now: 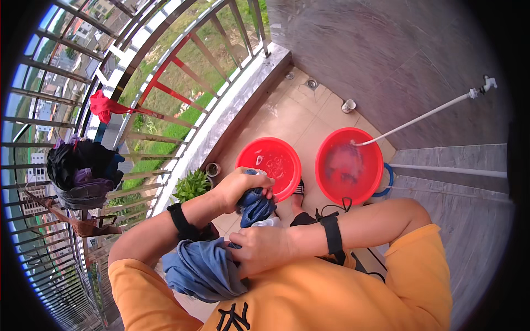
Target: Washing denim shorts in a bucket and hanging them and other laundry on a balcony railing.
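Note:
Both hands grip a twisted bundle of blue cloth [257, 207] with some white in it. My left hand [244, 188] is closed around its far end, near the rim of a red plastic basin [299, 165] that holds a little water. Closer to my body, my right hand [265, 248] clasps the bundle. From that hand a bunched, paler blue part of the cloth [198, 269] hangs to the left, against my orange shirt. A second red basin [379, 182] stands to the right, with cloudy water in it and the end of a white hose [414, 120] over it.
Dark and purple clothes [85, 173] and a red cloth [105, 108] hang on the metal balcony railing [190, 33] at left. A green potted plant [191, 187] stands beside the ledge. A white cup [348, 106] lies near the tiled wall, which carries a tap [490, 84].

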Motion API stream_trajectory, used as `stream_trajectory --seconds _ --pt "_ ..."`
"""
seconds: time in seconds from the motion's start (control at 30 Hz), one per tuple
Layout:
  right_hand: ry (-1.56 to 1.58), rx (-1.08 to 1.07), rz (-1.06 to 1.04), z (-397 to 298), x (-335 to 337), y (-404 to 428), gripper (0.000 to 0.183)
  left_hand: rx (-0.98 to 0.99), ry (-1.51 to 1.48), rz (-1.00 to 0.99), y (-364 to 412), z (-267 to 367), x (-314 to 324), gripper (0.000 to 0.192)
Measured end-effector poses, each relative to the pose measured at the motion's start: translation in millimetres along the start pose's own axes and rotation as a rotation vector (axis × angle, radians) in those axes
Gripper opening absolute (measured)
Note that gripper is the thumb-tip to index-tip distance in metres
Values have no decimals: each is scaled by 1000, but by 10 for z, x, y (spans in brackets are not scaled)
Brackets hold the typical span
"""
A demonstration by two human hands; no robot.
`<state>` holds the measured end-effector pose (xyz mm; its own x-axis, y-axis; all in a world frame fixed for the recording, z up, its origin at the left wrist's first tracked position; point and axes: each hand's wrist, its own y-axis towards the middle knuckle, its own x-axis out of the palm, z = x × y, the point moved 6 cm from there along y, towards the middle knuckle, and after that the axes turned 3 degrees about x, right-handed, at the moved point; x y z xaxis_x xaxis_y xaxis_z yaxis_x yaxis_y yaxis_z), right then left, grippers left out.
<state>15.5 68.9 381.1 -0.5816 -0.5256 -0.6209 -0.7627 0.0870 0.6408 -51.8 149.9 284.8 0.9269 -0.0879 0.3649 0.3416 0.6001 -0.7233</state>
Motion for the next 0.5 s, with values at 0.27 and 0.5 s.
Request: stream_trajectory --seconds 0.27,0.5 --pt "-49 50 -25 228 305 -106 8 28 175 91 226 -146 -208 17" --pt "-125 18 -87 382 421 -256 12 55 264 142 410 -161 -230 15"
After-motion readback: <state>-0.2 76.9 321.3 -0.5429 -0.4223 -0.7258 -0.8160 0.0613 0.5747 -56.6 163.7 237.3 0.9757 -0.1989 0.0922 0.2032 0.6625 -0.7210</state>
